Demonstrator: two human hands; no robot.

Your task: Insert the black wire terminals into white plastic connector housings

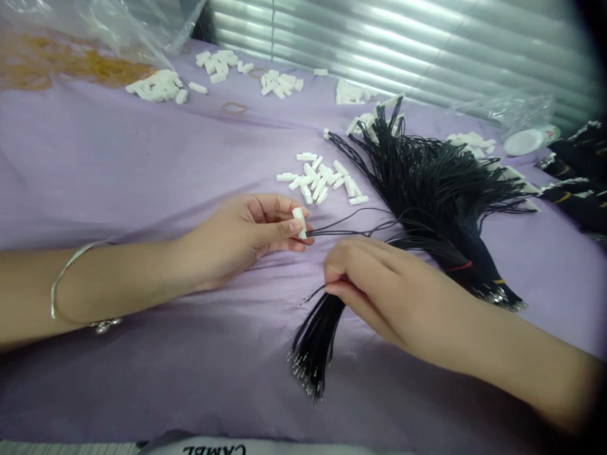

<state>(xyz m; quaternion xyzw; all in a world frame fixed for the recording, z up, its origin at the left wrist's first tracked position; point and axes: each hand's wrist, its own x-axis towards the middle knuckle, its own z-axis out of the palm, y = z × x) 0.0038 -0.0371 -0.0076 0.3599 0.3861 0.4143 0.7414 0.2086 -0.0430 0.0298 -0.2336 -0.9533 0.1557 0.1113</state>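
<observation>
Between thumb and fingers, my left hand (265,227) pinches a white connector housing (300,222). A few thin black wires run from the housing's right end toward the large wire bundle. My right hand (379,284) is closed just to the right, its thumb and forefinger pinching a black wire (313,294) whose metal-tipped end sticks out to the left. Below its fingers fans a bunch of black wires (320,344) with bare metal terminals pointing down. Whether the palm also grips that bunch is hidden.
Loose white housings (322,177) lie beyond my hands on the purple cloth (142,164). A big heap of black wires (427,170) spreads at right. More housing piles (159,85), yellow rubber bands (80,63) and a clear plastic bag (137,22) sit at the back, before window blinds (379,31).
</observation>
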